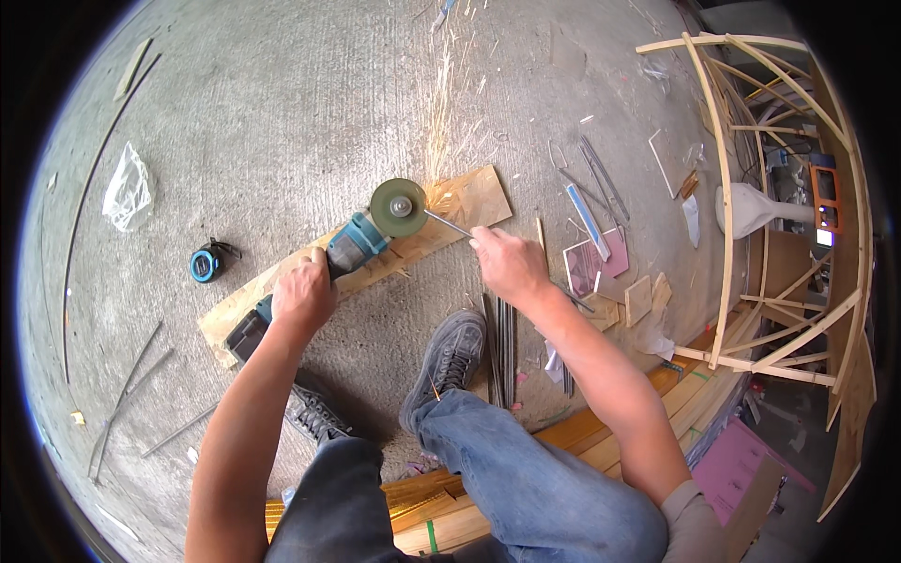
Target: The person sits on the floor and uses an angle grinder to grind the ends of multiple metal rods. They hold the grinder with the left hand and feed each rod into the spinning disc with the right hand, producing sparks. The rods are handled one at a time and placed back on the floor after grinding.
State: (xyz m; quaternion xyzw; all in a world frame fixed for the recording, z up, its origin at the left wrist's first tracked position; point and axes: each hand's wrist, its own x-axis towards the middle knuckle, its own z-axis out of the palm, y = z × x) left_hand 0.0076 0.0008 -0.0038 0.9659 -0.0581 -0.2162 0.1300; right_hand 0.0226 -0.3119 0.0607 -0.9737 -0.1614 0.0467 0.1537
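My left hand [304, 295] is wrapped round the body of a teal and black cordless angle grinder [351, 246], which lies over a long wooden board [441, 230] on the floor. The grinder's greenish round disc [399, 206] has no guard showing on its upper side. In my right hand [510, 261] is pinched a thin metal rod [450, 223]; its left tip meets the disc's right edge. Orange sparks [438, 127] stream from that contact toward the far side. The rod's other end shows behind my right wrist.
A blue tape measure [204, 264] and a clear plastic bag [128, 190] lie at left. Several metal rods [500, 347] lie beside my right shoe [453, 357]. Pink and wooden offcuts [601, 258] are scattered at right, near a wooden lattice frame [718, 188].
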